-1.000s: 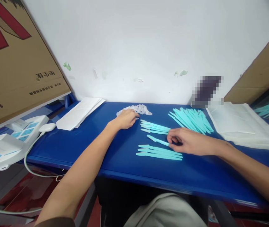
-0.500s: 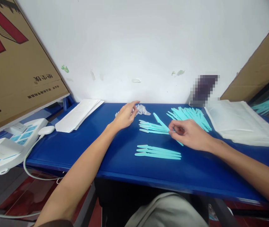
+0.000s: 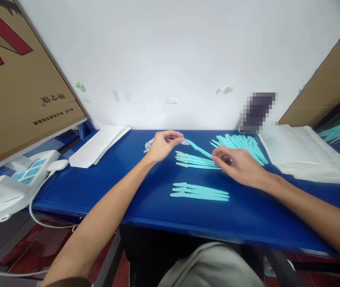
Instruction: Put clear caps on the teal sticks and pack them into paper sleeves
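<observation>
My right hand (image 3: pixel 238 166) pinches a thin turquoise plastic stick (image 3: pixel 200 149) and holds it slanted above the blue table (image 3: pixel 146 199). At the stick's far tip my left hand (image 3: pixel 161 144) pinches a small clear plastic cap (image 3: pixel 184 141). A heap of the same clear caps (image 3: pixel 148 145) lies mostly hidden behind my left hand. Under the raised stick lies a row of three turquoise sticks (image 3: pixel 196 160). Another set of three (image 3: pixel 200 191) rests nearer to me. A large loose pile of turquoise sticks (image 3: pixel 240 145) sits behind my right hand.
A stack of white paper sleeves (image 3: pixel 100 143) lies at the left, and clear plastic bags (image 3: pixel 304 154) lie at the right. A white power strip (image 3: pixel 11 181) with a cord sits at the far left. Cardboard boxes (image 3: pixel 17 87) lean on both sides against the white wall.
My right hand lifted one stick off the table and swung its tip toward my left hand. My left hand rose from the cap heap with a cap and met the stick's tip.
</observation>
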Motion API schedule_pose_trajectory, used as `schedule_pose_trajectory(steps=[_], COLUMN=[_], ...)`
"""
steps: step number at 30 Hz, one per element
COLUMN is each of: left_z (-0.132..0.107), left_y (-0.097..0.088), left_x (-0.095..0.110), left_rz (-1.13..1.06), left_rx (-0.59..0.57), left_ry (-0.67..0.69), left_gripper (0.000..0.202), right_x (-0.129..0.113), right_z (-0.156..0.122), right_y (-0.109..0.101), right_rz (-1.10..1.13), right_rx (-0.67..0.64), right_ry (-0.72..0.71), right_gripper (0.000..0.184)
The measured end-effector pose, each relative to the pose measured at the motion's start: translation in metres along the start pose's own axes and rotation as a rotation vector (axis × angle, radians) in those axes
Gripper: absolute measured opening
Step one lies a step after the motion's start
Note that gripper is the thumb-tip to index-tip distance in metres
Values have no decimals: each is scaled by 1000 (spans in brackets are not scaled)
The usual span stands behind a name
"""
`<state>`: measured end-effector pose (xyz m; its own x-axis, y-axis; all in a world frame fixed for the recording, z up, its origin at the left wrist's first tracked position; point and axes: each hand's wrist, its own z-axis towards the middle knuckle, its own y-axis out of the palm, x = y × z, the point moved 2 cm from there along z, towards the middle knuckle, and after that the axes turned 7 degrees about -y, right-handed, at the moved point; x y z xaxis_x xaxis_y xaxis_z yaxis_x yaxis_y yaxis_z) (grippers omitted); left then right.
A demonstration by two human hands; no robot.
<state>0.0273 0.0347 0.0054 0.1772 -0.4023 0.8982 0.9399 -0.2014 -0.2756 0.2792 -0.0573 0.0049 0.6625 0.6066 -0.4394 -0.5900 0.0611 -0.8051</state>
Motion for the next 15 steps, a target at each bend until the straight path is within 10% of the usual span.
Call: schedule_pose_trajectory(steps=[15], left_z=[-7], left_y=[14], left_x=[3], left_rz=[58], left_rx=[-128], left_ry=[6], left_gripper=[25], right_x=[0], right_z=[1], right_y=[1], right_rz=[-113], right_rx=[36], right_ry=[-42], right_gripper=[22])
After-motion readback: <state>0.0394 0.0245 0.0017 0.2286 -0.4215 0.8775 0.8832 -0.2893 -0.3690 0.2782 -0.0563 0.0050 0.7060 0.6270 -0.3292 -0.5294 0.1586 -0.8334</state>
